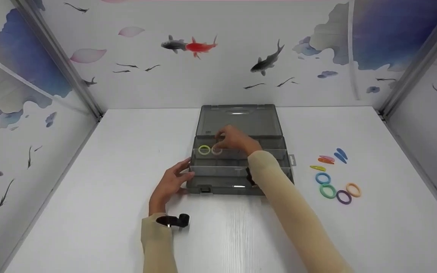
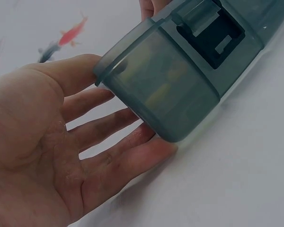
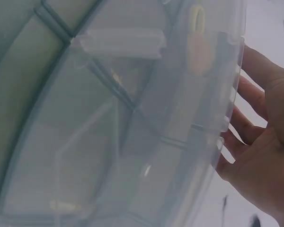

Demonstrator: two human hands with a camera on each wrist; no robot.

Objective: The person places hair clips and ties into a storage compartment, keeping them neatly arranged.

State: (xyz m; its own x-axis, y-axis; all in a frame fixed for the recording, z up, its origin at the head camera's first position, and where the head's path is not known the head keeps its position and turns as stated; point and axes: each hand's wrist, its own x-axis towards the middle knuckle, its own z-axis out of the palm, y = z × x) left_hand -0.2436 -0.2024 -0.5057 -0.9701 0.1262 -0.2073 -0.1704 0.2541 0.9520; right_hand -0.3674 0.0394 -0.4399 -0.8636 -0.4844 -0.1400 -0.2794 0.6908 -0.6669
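Note:
A grey see-through compartment box (image 1: 241, 191) stands on the table with its lid (image 1: 237, 117) folded back. My left hand (image 1: 171, 184) rests against its left side; in the left wrist view the thumb touches the upper rim and the fingers (image 2: 104, 123) lie along the side wall. Reaching over the dividers, my right hand (image 1: 235, 138) pinches a pale pink ring (image 1: 216, 151) low in the back row. Beside that ring, to its left, lies a yellow ring (image 1: 204, 150). In the right wrist view, the right hand (image 3: 270, 118) shows beyond the clear plastic wall.
Right of the box lie a blue ring (image 1: 323, 178), a green ring (image 1: 327, 191), a purple ring (image 1: 344, 197) and an orange ring (image 1: 353, 190). Behind them are several hair clips, including a yellow clip (image 1: 318, 168) and a blue clip (image 1: 340, 157). Printed panels enclose the table.

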